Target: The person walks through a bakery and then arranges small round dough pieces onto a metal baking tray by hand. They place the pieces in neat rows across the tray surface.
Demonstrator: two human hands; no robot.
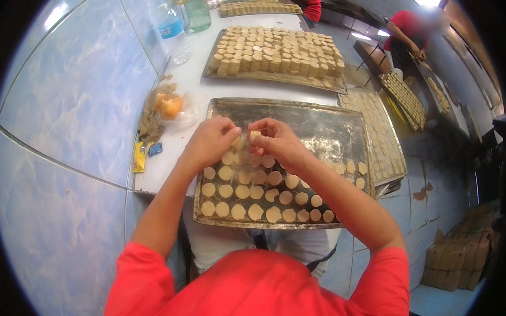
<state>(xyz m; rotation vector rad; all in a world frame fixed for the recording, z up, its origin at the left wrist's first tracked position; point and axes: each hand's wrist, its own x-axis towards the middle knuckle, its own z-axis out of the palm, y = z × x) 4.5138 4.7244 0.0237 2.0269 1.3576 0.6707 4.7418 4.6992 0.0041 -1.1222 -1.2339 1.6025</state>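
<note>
My right hand [274,140] pinches a short stack of pale dough discs [255,134] between thumb and fingers. Close beside it, my left hand [214,138] has its thumb bent toward its fingers; whether a disc is between them is hard to tell. Both hands are over a dark, worn metal baking tray [288,117]. Thin round dough discs [242,191] lie in rows on the tray's near half, some with uneven edges. Part of these rows is hidden by my right forearm. The tray's far part shows bare metal.
Beyond stands a tray [272,81] packed with stacked discs [277,50]. Plastic bottles [171,30], a peeled orange fruit [170,106] and small wrappers [139,157] sit by the tiled wall. Another disc-covered tray [383,141] lies to the right. A person [408,34] works farther back.
</note>
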